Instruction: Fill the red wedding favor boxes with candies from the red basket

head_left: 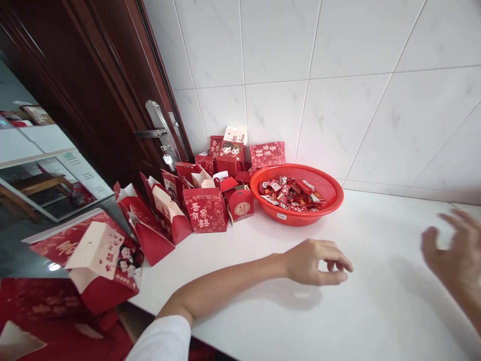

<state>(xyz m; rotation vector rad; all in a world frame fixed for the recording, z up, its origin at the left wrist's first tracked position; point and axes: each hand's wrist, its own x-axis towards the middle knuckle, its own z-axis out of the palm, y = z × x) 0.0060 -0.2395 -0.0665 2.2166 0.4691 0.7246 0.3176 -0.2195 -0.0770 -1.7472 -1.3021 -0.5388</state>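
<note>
Red printed-card gift boxes (208,210), a good number of them, crowd the left side of the white flat-topped table (376,240), running from its near left edge back to the white tiled wall (349,50). Many look folded into shape; several show raised cream flaps, so closing seems unfinished on those. Whether sweets lie inside cannot be told. Red-wrapped small sweets (289,195) remain, heaped in a round red plastic mesh basket (304,218) just right of the boxes, by the wall.

Hands: 2 in view, apart, no box or sweet visible in either. Left hand (313,263) hovers or rests over the table in front of the basket; thumb and forefinger make a narrow gap, other fingers curled. Right hand (456,245), blurred and cut by the right edge, fingers loosely spread, thumb wide.

Around: dark brown panelled door (101,75) with a silver metal handle (152,133) behind the boxes. More red card pieces (48,301) lower left, partly out of frame. Boxes overlap tightly, hiding those behind; the basket's left rim sits close against the cluster, likely making reach awkward there.
</note>
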